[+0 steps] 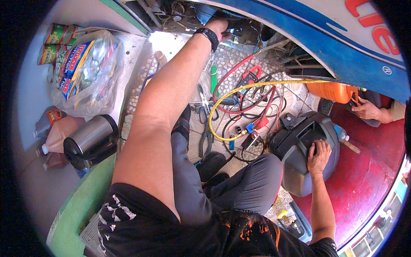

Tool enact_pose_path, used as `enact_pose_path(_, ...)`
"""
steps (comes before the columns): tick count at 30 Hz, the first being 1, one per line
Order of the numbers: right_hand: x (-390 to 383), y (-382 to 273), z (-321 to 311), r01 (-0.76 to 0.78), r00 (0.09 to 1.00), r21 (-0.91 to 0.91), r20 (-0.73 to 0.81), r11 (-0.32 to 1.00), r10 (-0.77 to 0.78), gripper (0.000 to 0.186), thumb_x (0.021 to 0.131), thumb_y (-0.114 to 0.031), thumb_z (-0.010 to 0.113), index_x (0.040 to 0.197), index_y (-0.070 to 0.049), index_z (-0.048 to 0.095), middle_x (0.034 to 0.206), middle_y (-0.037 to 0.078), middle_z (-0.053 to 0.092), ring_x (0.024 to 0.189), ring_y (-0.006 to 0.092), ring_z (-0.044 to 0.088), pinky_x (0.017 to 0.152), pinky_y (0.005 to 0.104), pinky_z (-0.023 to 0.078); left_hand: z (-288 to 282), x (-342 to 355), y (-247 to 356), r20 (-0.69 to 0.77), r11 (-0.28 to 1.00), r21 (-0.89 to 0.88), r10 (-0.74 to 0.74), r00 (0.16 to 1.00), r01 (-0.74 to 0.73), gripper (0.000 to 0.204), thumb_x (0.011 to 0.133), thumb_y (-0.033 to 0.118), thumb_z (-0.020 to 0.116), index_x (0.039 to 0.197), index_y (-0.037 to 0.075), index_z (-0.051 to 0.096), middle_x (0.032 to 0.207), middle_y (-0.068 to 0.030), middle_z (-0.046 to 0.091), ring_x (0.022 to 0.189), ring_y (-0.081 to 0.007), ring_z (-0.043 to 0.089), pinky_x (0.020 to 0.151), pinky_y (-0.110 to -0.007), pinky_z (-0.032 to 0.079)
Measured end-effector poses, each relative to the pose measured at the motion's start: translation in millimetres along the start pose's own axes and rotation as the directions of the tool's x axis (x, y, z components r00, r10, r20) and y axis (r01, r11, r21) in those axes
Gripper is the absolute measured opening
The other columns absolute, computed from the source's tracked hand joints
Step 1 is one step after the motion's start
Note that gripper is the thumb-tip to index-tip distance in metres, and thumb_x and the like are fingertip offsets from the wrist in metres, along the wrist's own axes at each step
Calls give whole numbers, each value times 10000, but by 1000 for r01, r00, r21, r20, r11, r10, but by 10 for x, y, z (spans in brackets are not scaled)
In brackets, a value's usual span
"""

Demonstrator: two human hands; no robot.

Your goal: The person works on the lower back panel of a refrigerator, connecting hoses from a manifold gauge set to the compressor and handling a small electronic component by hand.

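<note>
My left arm stretches up to the machinery opening under a blue and white cabinet. My left hand (220, 27) is inside it among dark parts and tubing, with its fingers mostly hidden. A black band is on that wrist. My right hand (319, 156) lies palm down on a black and grey plastic case (295, 147) with a recessed top, its fingers somewhat bent and apart. Between my arms are a red hose (229, 73) running up to the opening, a yellow hose (219, 103), a red clamp meter (250, 77) and a blue and red gauge fitting (252, 127).
Scissors (205, 105), pliers (206, 139) and black cables lie on the pebbled floor. At right, another person's hand (368, 108) is at an orange container (332, 92). A steel tumbler (94, 141), bottles (62, 135) and a plastic bag (92, 68) stand at left. The cabinet's blue edge (325, 51) overhangs.
</note>
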State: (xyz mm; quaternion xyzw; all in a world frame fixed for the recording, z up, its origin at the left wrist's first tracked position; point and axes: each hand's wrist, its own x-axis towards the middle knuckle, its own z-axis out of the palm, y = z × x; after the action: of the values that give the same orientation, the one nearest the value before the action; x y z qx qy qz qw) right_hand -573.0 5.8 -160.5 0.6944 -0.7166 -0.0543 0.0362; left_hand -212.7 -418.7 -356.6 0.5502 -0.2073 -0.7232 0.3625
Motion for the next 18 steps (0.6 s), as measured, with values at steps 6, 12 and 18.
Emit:
enact_pose_path(6, 8, -7, -6, -3, 1000, 3, 6, 1000, 3, 117, 879, -108, 618, 973, -40, 633, 1033, 124, 634, 1056, 325, 559, 954, 449, 403, -4, -18, -2, -5, 1000, -16, 20, 1000, -20, 218, 990, 153, 476, 1189, 156, 564, 1106, -83, 646, 980, -274, 618, 784, -459, 554)
enact_pose_path(12, 6, -24, -9, -7, 1000, 2, -13, 1000, 7, 112, 875, -102, 627, 973, -46, 633, 1027, 118, 636, 1063, 320, 561, 956, 446, 403, 10, -77, 35, 4, 1000, -16, -11, 1000, 11, 220, 992, 155, 472, 1195, 151, 556, 1131, -97, 634, 992, -280, 614, 794, -462, 555)
enact_pose_path(18, -3, -7, 2, -5, 1000, 6, -18, 1000, 5, 115, 872, -95, 631, 977, -48, 635, 1032, 114, 640, 1065, 317, 567, 962, 443, 405, 4, -44, 36, -12, 999, -11, -38, 999, 38, 220, 999, 166, 467, 1201, 139, 549, 1125, -108, 632, 979, -286, 616, 795, -465, 560)
